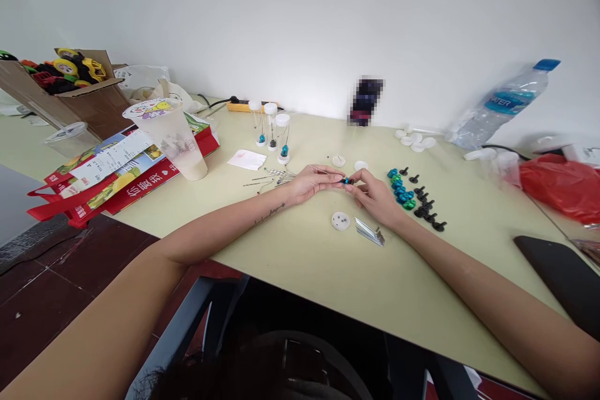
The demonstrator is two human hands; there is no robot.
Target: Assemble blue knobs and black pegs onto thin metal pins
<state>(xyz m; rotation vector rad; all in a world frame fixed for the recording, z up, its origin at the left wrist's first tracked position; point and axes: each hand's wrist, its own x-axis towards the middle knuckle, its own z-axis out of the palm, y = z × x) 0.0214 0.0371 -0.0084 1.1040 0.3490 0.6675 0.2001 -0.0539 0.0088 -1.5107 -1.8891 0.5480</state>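
Observation:
My left hand (312,184) and my right hand (375,199) meet over the middle of the table, fingers closed in a pinch. Between their fingertips is a small blue and black part (346,181); its exact kind is too small to tell. A thin rod seems to run along the top of my left fingers. Below my right hand lies a row of thin metal pins (369,232), beside a round white lid (340,220) holding small dark bits. To the right are blue and green knob-like pieces (400,190) and several black stemmed pieces (425,206).
Three clear tubes (272,128) with blue or dark pieces inside stand at the back. Left are a plastic drink cup (180,144), a red bag (122,169) and a cardboard box (89,103). A water bottle (509,103) leans right; a black phone (560,278) lies near my right forearm.

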